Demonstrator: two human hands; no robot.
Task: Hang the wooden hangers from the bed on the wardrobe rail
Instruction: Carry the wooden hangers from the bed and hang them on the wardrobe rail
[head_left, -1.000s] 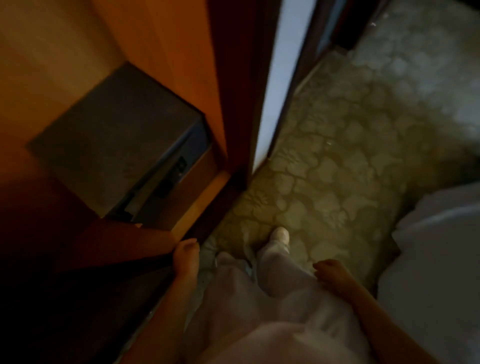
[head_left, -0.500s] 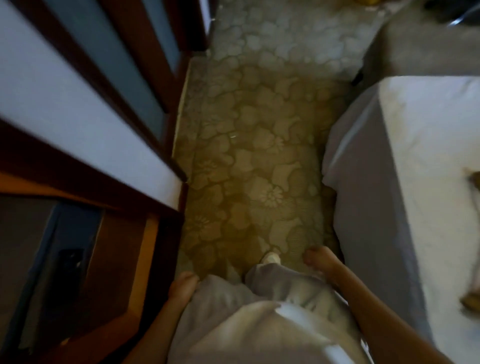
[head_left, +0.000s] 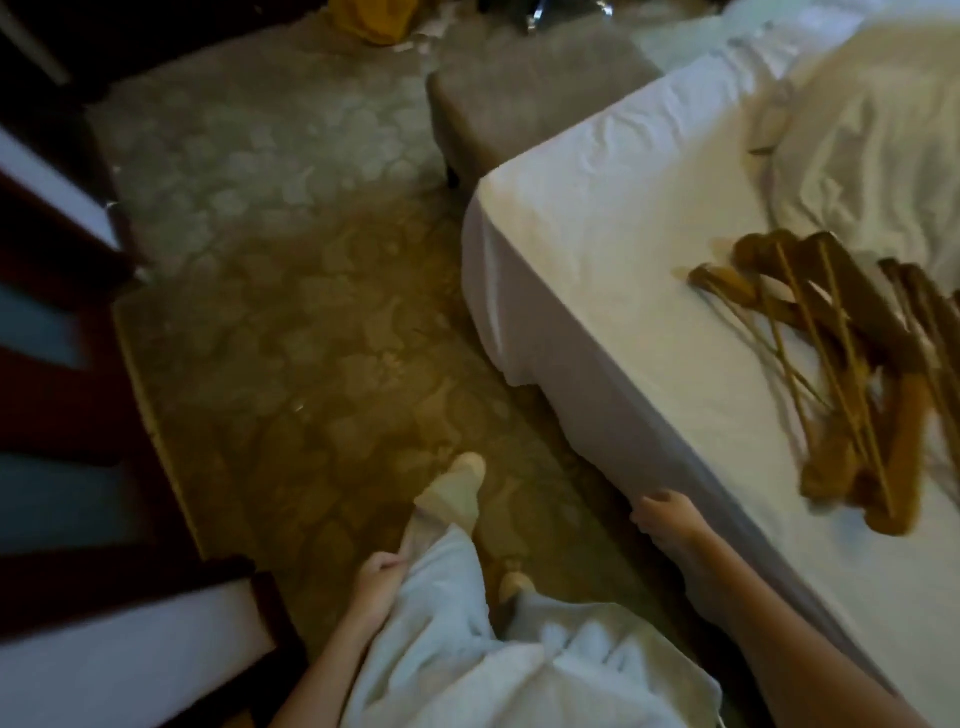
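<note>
The view has swung from the wardrobe (head_left: 52, 364) to the bed (head_left: 597, 249), so the whole heap of hangers (head_left: 852, 332) now shows. The person seems to have turned to fetch them, and none is picked up yet.

There is one bed, one wardrobe left of the fingers and one stool (head_left: 519, 104) far ahead. The hangers lie tangled on the sheet, at least five, well apart from the right hand (head_left: 670, 519) and off to its right. Its fingers are loosely bent beside the bed's edge. The left hand (head_left: 382, 571) curls loosely against the trouser leg. Both are empty.
</note>
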